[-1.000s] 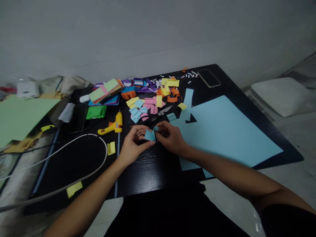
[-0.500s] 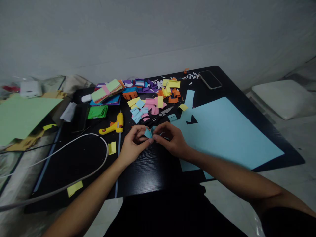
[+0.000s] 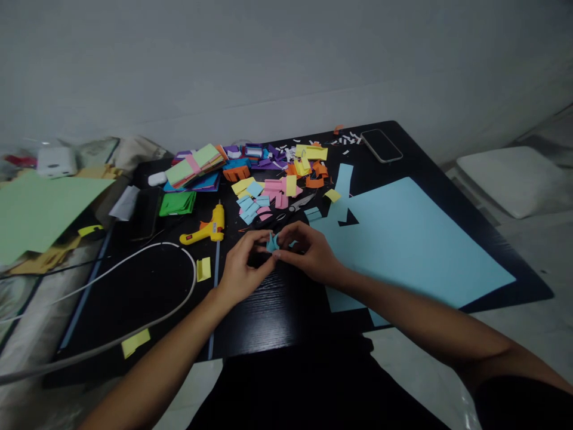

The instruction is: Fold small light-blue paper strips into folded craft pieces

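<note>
Between the fingertips of both hands is a small folded piece of light blue paper (image 3: pixel 272 243). My left hand (image 3: pixel 242 263) pinches it from the left, thumb in front and fingers behind. From the right, my right hand (image 3: pixel 311 251) grips its other side with thumb and forefinger. The fingers partly cover the paper. Just beyond the hands lie black-handled scissors (image 3: pixel 295 206) and several folded light blue paper pieces (image 3: pixel 250 206). A large light blue sheet (image 3: pixel 412 245) with a notch cut in it lies under my right forearm.
Left of my hands a yellow glue gun (image 3: pixel 210 226) lies beside green paper pieces (image 3: pixel 178 203). A white cable (image 3: pixel 194 269) loops across the black table (image 3: pixel 268 322). Yellow, pink and orange paper pieces (image 3: pixel 308 167) and a phone (image 3: pixel 382 145) are at the back.
The light blue paper between my fingers has been turned and bent, so its edges now curve upward. Both hands have stayed in nearly the same place.
</note>
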Demonstrator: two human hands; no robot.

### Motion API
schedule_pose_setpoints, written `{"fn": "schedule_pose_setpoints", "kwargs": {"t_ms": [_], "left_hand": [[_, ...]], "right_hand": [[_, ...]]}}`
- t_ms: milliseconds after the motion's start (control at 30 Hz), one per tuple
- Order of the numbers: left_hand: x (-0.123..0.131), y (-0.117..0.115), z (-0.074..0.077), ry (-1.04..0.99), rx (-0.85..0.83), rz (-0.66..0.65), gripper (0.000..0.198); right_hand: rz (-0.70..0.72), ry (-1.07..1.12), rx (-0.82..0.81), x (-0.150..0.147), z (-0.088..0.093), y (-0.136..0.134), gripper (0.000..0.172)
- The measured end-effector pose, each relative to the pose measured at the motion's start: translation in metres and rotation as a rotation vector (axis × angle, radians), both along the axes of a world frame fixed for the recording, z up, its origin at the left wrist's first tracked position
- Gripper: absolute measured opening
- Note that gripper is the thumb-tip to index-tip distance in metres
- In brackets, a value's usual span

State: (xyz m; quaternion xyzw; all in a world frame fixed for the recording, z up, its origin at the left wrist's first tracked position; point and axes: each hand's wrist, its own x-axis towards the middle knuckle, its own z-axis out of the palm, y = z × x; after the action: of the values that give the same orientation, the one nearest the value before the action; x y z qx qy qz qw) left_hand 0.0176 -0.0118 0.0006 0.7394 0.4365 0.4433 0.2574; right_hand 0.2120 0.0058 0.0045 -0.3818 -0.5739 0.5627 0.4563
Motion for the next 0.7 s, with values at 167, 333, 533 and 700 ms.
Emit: {"fn": "schedule_pose_setpoints", "kwargs": {"t_ms": [167,333,533,700], "left_hand": [[-0.0002,-0.0004,-0.0009,0.012,-0.012,0.007,0.037],[-0.0014,-0.0006,-0.0053,0.007,-0.037,0.010,0.040],[-0.0013,-0.0001,-0.0047,0.033,0.000,0.009,0.042],[-0.0016,0.0005,-0.0024,0.063,0.023,-0.005,0.045]], "right_hand": [[0.017,-0.031,-0.002,0.0005,-0.0021,0.0010,0.029],[0.027,-0.018,-0.019,-0.0005,-0.0037,0.0010,0.026],[0.004,0.017,-0.050,-0.0009,-0.0035,0.0009,0.028],[0.005,0.014,-0.042,-0.0006,-0.0020,0.0012,0.030]]}}
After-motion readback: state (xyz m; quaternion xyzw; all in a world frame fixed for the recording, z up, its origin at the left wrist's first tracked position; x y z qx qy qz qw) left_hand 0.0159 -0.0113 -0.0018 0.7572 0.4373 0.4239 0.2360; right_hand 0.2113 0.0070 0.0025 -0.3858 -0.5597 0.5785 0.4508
